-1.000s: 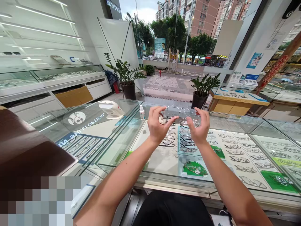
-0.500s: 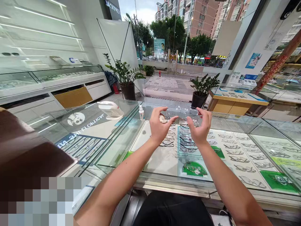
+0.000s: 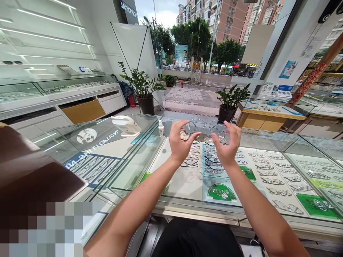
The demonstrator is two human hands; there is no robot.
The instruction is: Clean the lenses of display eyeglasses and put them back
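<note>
Between my two hands, a thin-framed pair of eyeglasses (image 3: 204, 124) is held up above the glass display case (image 3: 184, 194). My left hand (image 3: 178, 144) grips it at the left side with the fingertips, thumb apart below. A small crumpled beige piece (image 3: 183, 136), perhaps cloth, is tucked in that same hand. On the other side my right hand (image 3: 228, 148) has its fingertips at the right edge of the glasses, with the thumb underneath. Rows of spectacles (image 3: 214, 162) lie under the glass below my hands.
A small white spray bottle (image 3: 161, 129) stands on the glass left of my hands. Farther left are a white device (image 3: 125, 125) and a dark brown object (image 3: 32, 167) close to me. Potted plants (image 3: 146, 103) stand beyond the case, before the window.
The eyeglasses have tilted slightly, so the rims show more clearly against the background. Both hands stay in nearly the same place.
</note>
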